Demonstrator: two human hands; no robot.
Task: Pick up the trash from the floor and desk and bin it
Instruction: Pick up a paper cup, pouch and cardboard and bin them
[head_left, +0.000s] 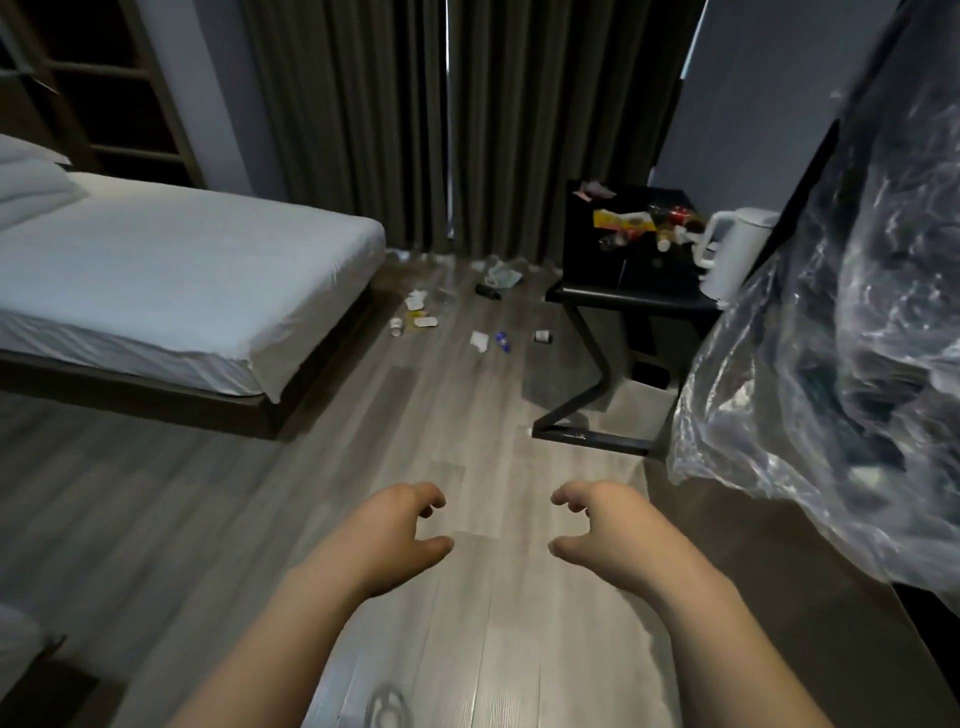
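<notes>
Both hands are held out low over the floor (467, 623), empty; left hand (395, 535) and right hand (608, 530) with fingers curled and spread; trash (478, 340) is scattered on the floor by the curtain (363, 130); more trash (623, 221) is seen on the black counter (639, 296) beside a white kettle (732, 254); clear plastic bag (841, 364) at right.

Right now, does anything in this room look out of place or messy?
Yes. Litter lies scattered on the floor between bed and desk, by the curtains. More wrappers and bottles clutter the desk beside the kettle.
</notes>
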